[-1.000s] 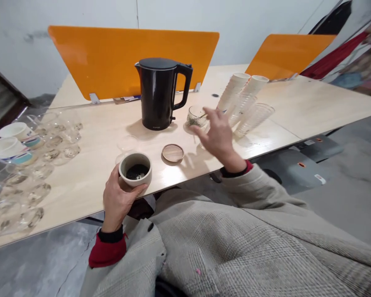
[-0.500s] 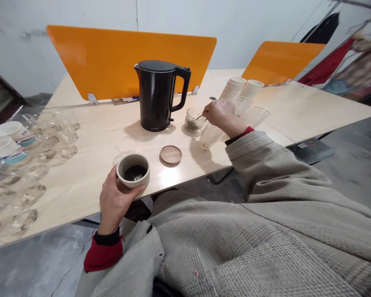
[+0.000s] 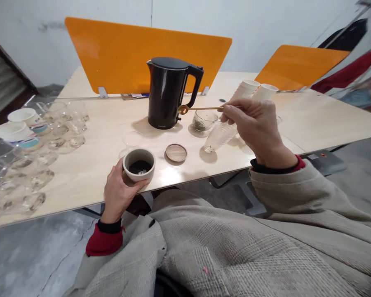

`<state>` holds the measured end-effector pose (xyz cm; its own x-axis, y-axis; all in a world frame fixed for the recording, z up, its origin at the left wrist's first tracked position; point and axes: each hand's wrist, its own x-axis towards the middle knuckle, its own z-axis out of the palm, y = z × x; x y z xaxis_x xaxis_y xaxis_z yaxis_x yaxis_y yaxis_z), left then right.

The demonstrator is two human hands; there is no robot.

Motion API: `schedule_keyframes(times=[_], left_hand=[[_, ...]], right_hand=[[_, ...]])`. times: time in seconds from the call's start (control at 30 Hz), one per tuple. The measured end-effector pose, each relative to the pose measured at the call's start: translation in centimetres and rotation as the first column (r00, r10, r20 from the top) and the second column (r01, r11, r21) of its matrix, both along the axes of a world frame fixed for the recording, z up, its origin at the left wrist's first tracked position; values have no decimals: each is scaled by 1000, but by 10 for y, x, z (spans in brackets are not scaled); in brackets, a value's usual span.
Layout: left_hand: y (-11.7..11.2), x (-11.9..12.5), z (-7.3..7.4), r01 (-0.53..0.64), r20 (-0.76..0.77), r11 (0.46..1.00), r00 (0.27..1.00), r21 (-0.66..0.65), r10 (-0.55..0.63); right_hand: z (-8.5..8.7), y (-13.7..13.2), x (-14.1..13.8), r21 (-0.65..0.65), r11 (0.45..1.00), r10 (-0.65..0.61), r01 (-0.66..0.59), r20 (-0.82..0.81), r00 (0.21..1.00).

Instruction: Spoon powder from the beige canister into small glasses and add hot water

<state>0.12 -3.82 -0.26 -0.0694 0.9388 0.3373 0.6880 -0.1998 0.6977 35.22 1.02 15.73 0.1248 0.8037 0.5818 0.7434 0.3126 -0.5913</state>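
My left hand (image 3: 120,193) is wrapped round a grey ceramic cup (image 3: 152,166) at the table's front edge; dark contents with a few pale specks lie inside it. Pinched in my right hand (image 3: 254,123) is a long gold spoon (image 3: 200,108), held level in the air with its bowl in front of the kettle. Below the spoon stands a small glass bowl (image 3: 205,119) holding dried green leaves. Between the cup and the glass bowl lies a round wooden lid or coaster (image 3: 176,153).
A black electric kettle (image 3: 165,95) stands behind. Stacked clear cups (image 3: 218,138) lie on their side near white paper cup stacks (image 3: 245,88). Several clear glasses (image 3: 57,136) and paper cups (image 3: 17,132) fill the left end. Orange dividers (image 3: 136,53) line the table's back.
My right hand has lifted the spoon up out of the glass bowl and drawn it nearer. My left hand stays on the cup. The whole view has shifted slightly.
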Motion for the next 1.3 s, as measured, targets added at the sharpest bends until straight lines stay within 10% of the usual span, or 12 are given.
schedule_keyframes(times=[0.3, 0.73, 1.3], left_hand=[[-3, 2, 0, 25, -20, 999, 1000, 22, -25], [-4, 3, -1, 38, -24, 999, 999, 18, -38], [-4, 3, -2, 34, -33, 999, 999, 30, -33]], right_hand=[[-17, -31, -75, -32, 883, 458, -468, 273, 846], [-40, -13, -116, -289, 833, 538, -471, 619, 572], [-27, 2, -93, -291, 823, 530, -487, 90, 843]])
